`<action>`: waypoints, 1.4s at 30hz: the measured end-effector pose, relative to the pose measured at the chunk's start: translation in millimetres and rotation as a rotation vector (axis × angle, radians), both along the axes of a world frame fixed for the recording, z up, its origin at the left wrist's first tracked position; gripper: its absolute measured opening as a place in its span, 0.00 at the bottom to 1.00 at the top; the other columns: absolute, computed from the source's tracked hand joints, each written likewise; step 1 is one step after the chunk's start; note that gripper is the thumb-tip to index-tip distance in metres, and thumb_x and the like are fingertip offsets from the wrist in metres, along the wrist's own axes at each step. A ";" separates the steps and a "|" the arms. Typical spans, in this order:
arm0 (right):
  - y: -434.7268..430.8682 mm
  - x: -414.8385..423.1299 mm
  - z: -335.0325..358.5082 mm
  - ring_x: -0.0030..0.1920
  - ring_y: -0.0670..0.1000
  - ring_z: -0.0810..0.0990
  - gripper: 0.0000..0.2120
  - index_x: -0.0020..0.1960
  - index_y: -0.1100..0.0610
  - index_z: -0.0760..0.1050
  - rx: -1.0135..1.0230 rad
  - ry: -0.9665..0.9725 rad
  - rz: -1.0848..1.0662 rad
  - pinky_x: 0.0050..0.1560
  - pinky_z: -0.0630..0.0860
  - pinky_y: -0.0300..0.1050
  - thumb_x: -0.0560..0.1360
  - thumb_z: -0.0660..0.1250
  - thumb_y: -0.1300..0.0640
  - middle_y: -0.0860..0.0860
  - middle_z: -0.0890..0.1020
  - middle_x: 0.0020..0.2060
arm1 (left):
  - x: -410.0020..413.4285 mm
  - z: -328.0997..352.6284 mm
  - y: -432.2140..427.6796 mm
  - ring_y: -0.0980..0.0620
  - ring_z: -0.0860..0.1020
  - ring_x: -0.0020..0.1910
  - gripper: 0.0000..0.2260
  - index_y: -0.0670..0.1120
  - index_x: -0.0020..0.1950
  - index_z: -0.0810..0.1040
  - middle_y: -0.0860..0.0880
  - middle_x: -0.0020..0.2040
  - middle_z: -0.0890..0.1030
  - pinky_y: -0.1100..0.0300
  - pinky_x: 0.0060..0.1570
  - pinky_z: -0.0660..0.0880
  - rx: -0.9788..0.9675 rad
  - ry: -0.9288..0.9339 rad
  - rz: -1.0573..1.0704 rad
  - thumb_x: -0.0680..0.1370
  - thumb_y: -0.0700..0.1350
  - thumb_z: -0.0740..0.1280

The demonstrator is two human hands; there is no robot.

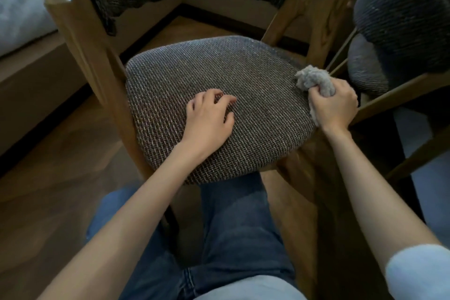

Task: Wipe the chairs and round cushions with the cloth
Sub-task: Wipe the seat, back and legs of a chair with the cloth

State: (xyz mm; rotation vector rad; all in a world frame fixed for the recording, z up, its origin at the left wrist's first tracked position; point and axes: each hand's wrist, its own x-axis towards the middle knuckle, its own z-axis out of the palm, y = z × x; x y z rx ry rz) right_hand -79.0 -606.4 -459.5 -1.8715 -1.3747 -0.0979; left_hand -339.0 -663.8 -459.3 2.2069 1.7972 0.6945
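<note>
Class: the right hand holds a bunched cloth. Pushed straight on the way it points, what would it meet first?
Probably the wooden back post of the chair, just beyond the grey bunched cloth in the right hand; depth is unclear.

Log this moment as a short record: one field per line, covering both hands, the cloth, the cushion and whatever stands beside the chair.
left hand: empty, fingers curled, resting on the round cushion
right hand: fist closed around the cloth
cloth: bunched, grey, at the cushion's right edge
round cushion: woven, lying on the wooden chair
second chair: at right, similar woven cushion
</note>
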 end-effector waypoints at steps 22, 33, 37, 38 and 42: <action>17.9 -93.4 -6.9 0.37 0.51 0.77 0.14 0.42 0.53 0.79 -0.115 -0.180 0.269 0.33 0.66 0.42 0.71 0.64 0.43 0.48 0.80 0.40 | -24.8 -14.1 75.5 0.50 0.55 0.76 0.20 0.59 0.74 0.63 0.52 0.77 0.61 0.45 0.75 0.45 -0.142 0.202 0.057 0.82 0.57 0.51; 8.2 -95.8 9.0 0.46 0.55 0.78 0.18 0.51 0.55 0.79 -0.307 -0.085 0.304 0.38 0.72 0.44 0.70 0.62 0.44 0.52 0.80 0.48 | -17.6 10.6 75.9 0.46 0.57 0.76 0.21 0.56 0.75 0.64 0.48 0.76 0.62 0.41 0.74 0.48 -0.301 0.282 0.060 0.82 0.56 0.52; 15.4 -89.4 51.6 0.52 0.58 0.78 0.13 0.54 0.55 0.78 -0.625 0.126 0.350 0.44 0.69 0.45 0.73 0.66 0.49 0.54 0.79 0.52 | -9.9 57.9 83.8 0.43 0.57 0.75 0.23 0.56 0.76 0.59 0.48 0.78 0.57 0.38 0.72 0.57 -0.619 0.308 0.016 0.81 0.55 0.56; 19.7 -86.9 68.7 0.53 0.60 0.78 0.14 0.55 0.56 0.78 -0.726 0.209 0.345 0.46 0.70 0.47 0.74 0.66 0.49 0.56 0.80 0.52 | -6.5 75.9 80.9 0.43 0.59 0.74 0.23 0.56 0.76 0.60 0.47 0.77 0.57 0.38 0.69 0.62 -0.650 0.302 0.014 0.81 0.54 0.57; 26.2 -82.4 158.1 0.58 0.60 0.77 0.14 0.56 0.55 0.79 -0.807 0.382 0.277 0.52 0.70 0.47 0.75 0.65 0.48 0.57 0.81 0.55 | 2.5 164.9 63.3 0.42 0.69 0.67 0.22 0.55 0.75 0.62 0.46 0.72 0.67 0.43 0.62 0.70 -0.487 0.216 0.046 0.81 0.50 0.58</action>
